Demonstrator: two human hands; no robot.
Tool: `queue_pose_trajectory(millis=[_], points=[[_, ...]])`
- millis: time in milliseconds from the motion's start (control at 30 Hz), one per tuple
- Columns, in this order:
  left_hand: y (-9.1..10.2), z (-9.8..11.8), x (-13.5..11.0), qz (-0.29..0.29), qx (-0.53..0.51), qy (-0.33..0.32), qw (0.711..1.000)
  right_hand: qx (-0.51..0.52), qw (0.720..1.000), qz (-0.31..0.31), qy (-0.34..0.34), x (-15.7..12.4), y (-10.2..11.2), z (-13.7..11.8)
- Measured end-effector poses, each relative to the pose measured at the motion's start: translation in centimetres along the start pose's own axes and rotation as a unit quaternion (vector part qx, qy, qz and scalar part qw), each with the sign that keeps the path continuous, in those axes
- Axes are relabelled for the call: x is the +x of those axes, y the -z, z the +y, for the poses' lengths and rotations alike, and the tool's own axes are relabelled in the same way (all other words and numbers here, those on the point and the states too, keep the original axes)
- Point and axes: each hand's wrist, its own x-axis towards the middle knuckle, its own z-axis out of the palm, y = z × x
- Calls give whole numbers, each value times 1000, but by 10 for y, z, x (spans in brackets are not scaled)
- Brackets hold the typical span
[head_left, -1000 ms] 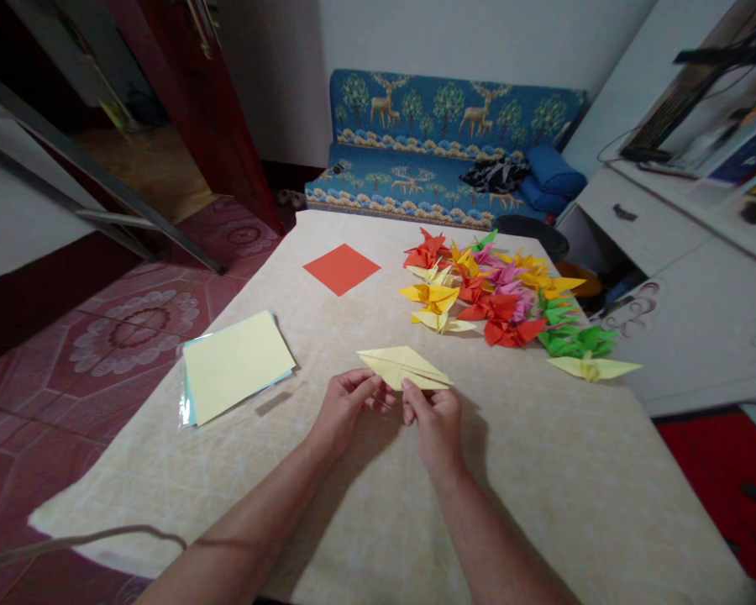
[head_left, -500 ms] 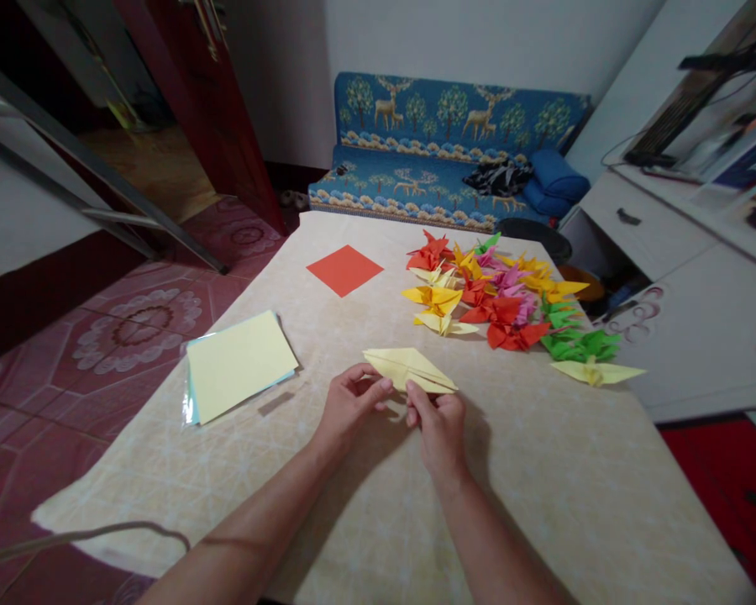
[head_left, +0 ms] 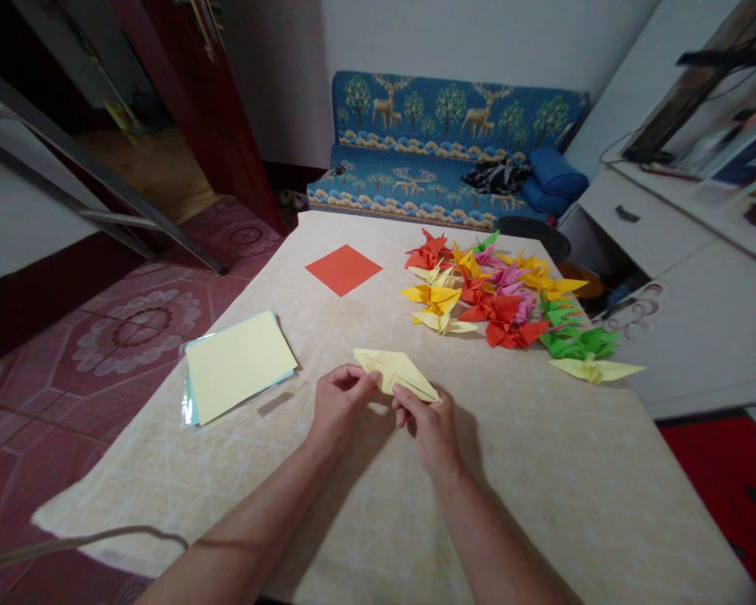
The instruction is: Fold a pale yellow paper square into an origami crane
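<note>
A pale yellow folded paper [head_left: 396, 370], long and diamond-like with creases across it, is held just over the table between my two hands. My left hand [head_left: 343, 399] pinches its lower left edge between thumb and curled fingers. At the lower right edge, my right hand [head_left: 429, 420] grips it with the thumb on top and the fingers bent beneath. The fingers hide part of the paper's near edge.
Many folded paper cranes [head_left: 504, 307] in several colours crowd the table's far right. A red paper square [head_left: 343, 270] lies flat at the far left. Nearer left sits a stack of paper sheets [head_left: 240, 365] on a clear wrapper. A cable [head_left: 101, 535] crosses the near left corner.
Both hands have shifted slightly left with the yellow paper, and the paper has tilted a little, its right end lower. The other things on the table stay put.
</note>
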Motion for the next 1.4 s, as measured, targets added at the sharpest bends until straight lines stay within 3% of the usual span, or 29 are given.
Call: queue_pose_trajectory(millis=[167,300,433,567,667,867,1000,1133,1400], points=[[8,2,9,22,-50,-25,998,-6,993,-118,-9,-3,5,-11],[16,5,17,-10,-49,-41,998,70,980,-187,9,-2,11,-14],[18,7,15,-108,-21,-38,993,80,985,-154,-9,3,16,-10],[13,8,7,-167,12,-6,986,-24,992,-118,24,6,18,-9],[9,9,3,-165,14,18,986,-63,991,-111,45,6,17,-11],[2,10,0,-163,14,31,986,-64,993,-94,20,4,13,-12],[0,5,-1,-183,-1,12,983,-14,999,-33,21,3,12,-5],[-1,3,-3,-198,38,39,979,20,999,26,25,4,14,0],[-3,5,-10,-153,121,-48,980,-15,1000,-10,-4,2,11,-6]])
